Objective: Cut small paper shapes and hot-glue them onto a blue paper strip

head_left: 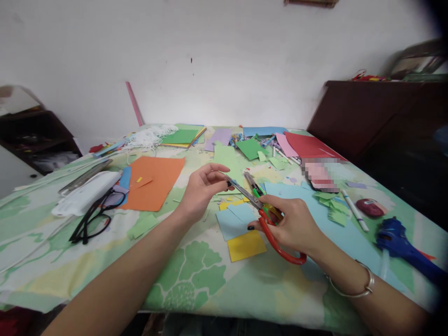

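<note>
My right hand [297, 224] is wrapped round the red handles of a pair of scissors [269, 233], whose blades point up and to the left. The fingers of my left hand [203, 189] are pinched together at the blade tips; anything small between them is too hidden to name. Beneath the scissors lie a light blue paper piece [231, 219] and a yellow paper piece [247, 246], partly overlapping. A utility knife [250, 179] with a green body rests just behind the scissors, partly covered by them.
Left of my hands are orange paper [154, 182], black glasses [94, 224] and a white device [87, 191]. A blue glue gun [402, 242], a marker [355, 210] and a dark red rounded object [370, 207] lie at right. White string [150, 137] and coloured sheets line the back.
</note>
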A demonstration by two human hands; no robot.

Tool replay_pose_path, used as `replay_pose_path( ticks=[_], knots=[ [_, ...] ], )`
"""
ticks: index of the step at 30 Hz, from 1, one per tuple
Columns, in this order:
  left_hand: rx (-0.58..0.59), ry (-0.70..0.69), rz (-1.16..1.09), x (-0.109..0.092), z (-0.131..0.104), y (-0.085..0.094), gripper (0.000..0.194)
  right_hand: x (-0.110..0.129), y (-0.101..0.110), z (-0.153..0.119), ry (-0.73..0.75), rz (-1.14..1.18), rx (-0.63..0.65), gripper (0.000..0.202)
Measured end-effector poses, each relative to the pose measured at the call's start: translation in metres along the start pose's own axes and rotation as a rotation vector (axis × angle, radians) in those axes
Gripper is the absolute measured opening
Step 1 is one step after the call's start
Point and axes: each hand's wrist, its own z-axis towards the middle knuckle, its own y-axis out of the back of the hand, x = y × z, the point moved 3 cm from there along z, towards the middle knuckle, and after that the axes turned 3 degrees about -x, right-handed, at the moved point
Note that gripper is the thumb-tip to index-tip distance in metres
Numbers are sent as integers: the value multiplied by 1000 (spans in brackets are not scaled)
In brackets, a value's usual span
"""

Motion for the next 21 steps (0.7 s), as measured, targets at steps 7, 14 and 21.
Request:
replay_pose_path(
  ticks=[7, 14, 21],
  knots=[
    [-10, 32, -19, 1, -1, -1, 26, 0, -1, 0, 0, 6, 5, 36],
    [-12, 96, -94, 4, -3, -5, 27, -1, -2, 1, -35, 106, 57, 40],
    [-10, 144, -169, 5, -4, -6, 25, -4, -6, 1, -65, 215, 106, 37]
  ],
)
